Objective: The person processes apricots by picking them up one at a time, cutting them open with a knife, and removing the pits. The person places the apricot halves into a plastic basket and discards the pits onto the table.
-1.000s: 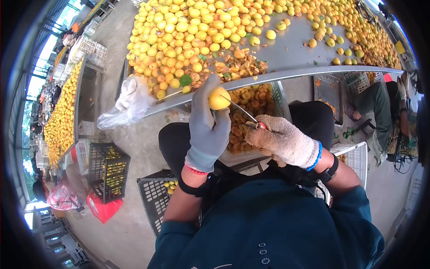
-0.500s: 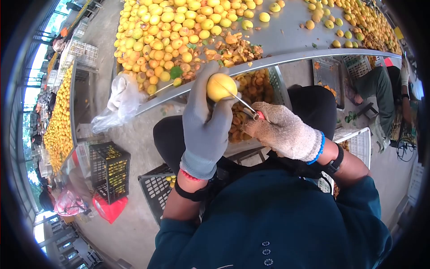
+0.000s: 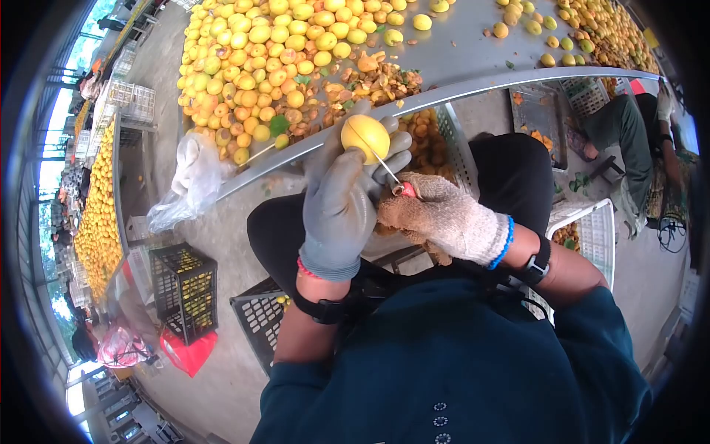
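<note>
Pinching a yellow fruit [image 3: 365, 140] between gloved thumb and fingers, the left hand [image 3: 336, 214] holds it up near the desk [image 3: 444, 93]. The right hand [image 3: 444, 214], also gloved, is closed around a thin metal tool [image 3: 386, 169] with red at its grip; the shaft reaches up to the fruit and lies against its face. The fruit looks whole; whether its skin is cut, I cannot tell.

As for progress, cut pieces [image 3: 425, 144] already lie in a pale crate [image 3: 460, 159] just beyond the hands, under the desk's edge, and scraps [image 3: 377, 81] lie on the desk ahead. A large heap [image 3: 259, 44] of seemingly whole fruit spreads ahead and to the left, so much looks left uncut. More fruit [image 3: 606, 37] lies far ahead to the right.

No brand, label or writing can be read. The shirt [image 3: 481, 355] below the hands carries small ring-shaped marks [image 3: 441, 420], not letters.
</note>
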`<state>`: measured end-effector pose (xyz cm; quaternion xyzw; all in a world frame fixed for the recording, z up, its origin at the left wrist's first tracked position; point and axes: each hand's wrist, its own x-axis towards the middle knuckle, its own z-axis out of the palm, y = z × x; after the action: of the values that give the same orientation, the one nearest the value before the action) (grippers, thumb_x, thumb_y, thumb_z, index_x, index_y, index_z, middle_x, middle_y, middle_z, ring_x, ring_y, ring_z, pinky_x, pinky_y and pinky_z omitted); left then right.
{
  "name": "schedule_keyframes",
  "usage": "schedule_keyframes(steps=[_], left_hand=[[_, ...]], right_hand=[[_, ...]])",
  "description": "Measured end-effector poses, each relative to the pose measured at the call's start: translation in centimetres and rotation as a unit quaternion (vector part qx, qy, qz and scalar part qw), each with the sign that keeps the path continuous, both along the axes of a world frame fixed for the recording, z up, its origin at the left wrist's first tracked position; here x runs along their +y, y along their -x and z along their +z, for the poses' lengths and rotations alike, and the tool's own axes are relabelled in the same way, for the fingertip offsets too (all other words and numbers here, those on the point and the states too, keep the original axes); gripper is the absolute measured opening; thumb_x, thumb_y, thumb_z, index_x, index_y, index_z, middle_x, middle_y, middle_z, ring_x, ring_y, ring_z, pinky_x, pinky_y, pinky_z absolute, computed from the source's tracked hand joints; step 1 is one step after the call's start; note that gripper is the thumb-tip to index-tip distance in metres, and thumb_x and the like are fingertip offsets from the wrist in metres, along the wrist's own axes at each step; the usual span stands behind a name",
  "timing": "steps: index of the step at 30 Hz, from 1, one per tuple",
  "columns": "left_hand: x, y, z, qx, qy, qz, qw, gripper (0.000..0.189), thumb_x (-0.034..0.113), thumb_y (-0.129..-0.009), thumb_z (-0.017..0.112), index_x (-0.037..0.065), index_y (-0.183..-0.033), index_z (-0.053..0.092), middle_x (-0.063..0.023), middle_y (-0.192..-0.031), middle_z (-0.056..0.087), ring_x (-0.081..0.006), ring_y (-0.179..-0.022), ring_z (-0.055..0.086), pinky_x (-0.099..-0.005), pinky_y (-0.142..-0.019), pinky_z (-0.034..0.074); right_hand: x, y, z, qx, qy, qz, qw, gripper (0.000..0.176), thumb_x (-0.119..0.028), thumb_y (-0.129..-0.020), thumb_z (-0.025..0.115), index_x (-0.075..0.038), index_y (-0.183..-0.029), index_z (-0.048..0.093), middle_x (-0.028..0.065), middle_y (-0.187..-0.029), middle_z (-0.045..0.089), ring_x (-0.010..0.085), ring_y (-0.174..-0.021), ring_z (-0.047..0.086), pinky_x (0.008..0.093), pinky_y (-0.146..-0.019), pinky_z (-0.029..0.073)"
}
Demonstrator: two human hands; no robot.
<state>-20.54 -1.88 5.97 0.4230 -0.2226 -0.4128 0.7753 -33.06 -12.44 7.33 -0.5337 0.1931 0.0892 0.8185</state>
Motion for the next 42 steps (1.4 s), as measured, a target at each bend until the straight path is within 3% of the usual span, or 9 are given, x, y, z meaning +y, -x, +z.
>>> schedule_keyframes(steps=[7, 12, 16, 20, 23, 27, 32, 39, 42], left_hand=[[0.0, -1.3, 0.6, -0.123, -0.013, -0.058, 0.991, 0.052, 0.020, -0.102, 0.037, -0.006, -0.147, 0.033, -0.0207, -0.126, 0.058, -0.0360, -0.114, 0.062, -0.0466, -0.103, 0.049], [-2.4, 0.8, -0.3, 0.002, 0.019, 0.025, 0.999, 0.048, 0.024, -0.104, 0.038, -0.007, -0.140, 0.041, -0.0194, -0.129, 0.057, -0.0345, -0.109, 0.064, -0.0488, -0.101, 0.050], [-2.4, 0.1, -1.8, 0.082, 0.000, 0.026, 0.996, 0.047, 0.026, -0.106, 0.036, -0.008, -0.137, 0.042, -0.0192, -0.127, 0.059, -0.0341, -0.107, 0.065, -0.0487, -0.100, 0.051], [-1.6, -1.8, -0.5, -0.133, -0.003, -0.046, 0.990, 0.051, 0.033, -0.106, 0.038, -0.005, -0.140, 0.039, -0.0160, -0.109, 0.066, -0.0331, -0.102, 0.067, -0.0454, -0.095, 0.053], [-3.4, -0.8, -1.0, 0.067, 0.026, -0.023, 0.997, 0.051, 0.034, -0.106, 0.037, -0.004, -0.140, 0.041, -0.0150, -0.104, 0.065, -0.0321, -0.101, 0.067, -0.0455, -0.091, 0.055], [-5.2, -1.0, -4.1, 0.152, 0.003, 0.022, 0.988, 0.052, 0.036, -0.106, 0.040, -0.003, -0.140, 0.042, -0.0149, -0.104, 0.065, -0.0317, -0.101, 0.067, -0.0462, -0.092, 0.055], [-5.4, -3.5, -1.8, -0.126, -0.018, -0.074, 0.989, 0.052, 0.037, -0.105, 0.042, -0.003, -0.139, 0.043, -0.0149, -0.108, 0.067, -0.0295, -0.106, 0.066, -0.0435, -0.096, 0.053], [-8.0, -3.2, -3.9, 0.145, -0.014, 0.013, 0.989, 0.059, 0.046, -0.105, 0.040, -0.001, -0.139, 0.045, -0.0124, -0.107, 0.067, -0.0267, -0.106, 0.064, -0.0424, -0.095, 0.053], [-7.7, -6.0, -3.0, -0.095, -0.076, -0.009, 0.993, 0.056, 0.041, -0.105, 0.042, -0.002, -0.141, 0.043, -0.0130, -0.114, 0.065, -0.0230, -0.104, 0.064, -0.0378, -0.095, 0.054]], right_hand=[[-2.9, 0.8, 3.6, 0.139, -0.101, 0.086, 0.981, 0.024, -0.037, -0.095, 0.063, -0.013, -0.091, 0.063, -0.0050, -0.064, 0.047, 0.0036, -0.050, 0.041, 0.0231, -0.040, 0.030], [-1.0, 0.4, -3.5, -0.145, -0.004, -0.047, 0.988, 0.021, -0.030, -0.098, 0.060, -0.010, -0.102, 0.065, -0.0048, -0.072, 0.053, 0.0049, -0.062, 0.048, 0.0228, -0.055, 0.039], [-3.7, -0.1, -0.3, 0.026, -0.076, 0.052, 0.995, 0.034, -0.041, -0.097, 0.059, -0.007, -0.093, 0.064, -0.0041, -0.061, 0.046, 0.0046, -0.043, 0.041, 0.0214, -0.037, 0.032], [-4.9, -0.1, 1.8, 0.041, -0.141, 0.110, 0.983, 0.036, -0.042, -0.096, 0.059, -0.007, -0.093, 0.065, -0.0037, -0.063, 0.048, 0.0042, -0.046, 0.040, 0.0203, -0.038, 0.031], [-3.9, -1.3, -1.6, -0.064, -0.076, 0.037, 0.994, 0.037, -0.042, -0.097, 0.059, -0.006, -0.095, 0.066, -0.0024, -0.068, 0.053, 0.0033, -0.054, 0.046, 0.0190, -0.043, 0.034], [-5.7, -1.9, -3.7, -0.023, -0.091, 0.029, 0.995, 0.035, -0.042, -0.098, 0.059, -0.007, -0.097, 0.067, -0.0023, -0.072, 0.054, 0.0033, -0.054, 0.044, 0.0184, -0.042, 0.032], [-7.7, -1.8, -1.1, 0.011, -0.205, 0.043, 0.978, 0.034, -0.041, -0.097, 0.059, -0.008, -0.096, 0.066, -0.0033, -0.066, 0.051, 0.0036, -0.048, 0.043, 0.0192, -0.037, 0.030], [-7.7, -5.5, -4.2, -0.012, -0.150, -0.019, 0.988, 0.032, -0.037, -0.098, 0.060, -0.006, -0.095, 0.065, -0.0026, -0.067, 0.051, 0.0052, -0.050, 0.045, 0.0201, -0.040, 0.033], [-9.2, -6.0, -2.0, -0.046, -0.201, 0.012, 0.978, 0.034, -0.040, -0.096, 0.062, -0.006, -0.096, 0.065, -0.0030, -0.062, 0.049, 0.0057, -0.046, 0.043, 0.0203, -0.038, 0.032]])
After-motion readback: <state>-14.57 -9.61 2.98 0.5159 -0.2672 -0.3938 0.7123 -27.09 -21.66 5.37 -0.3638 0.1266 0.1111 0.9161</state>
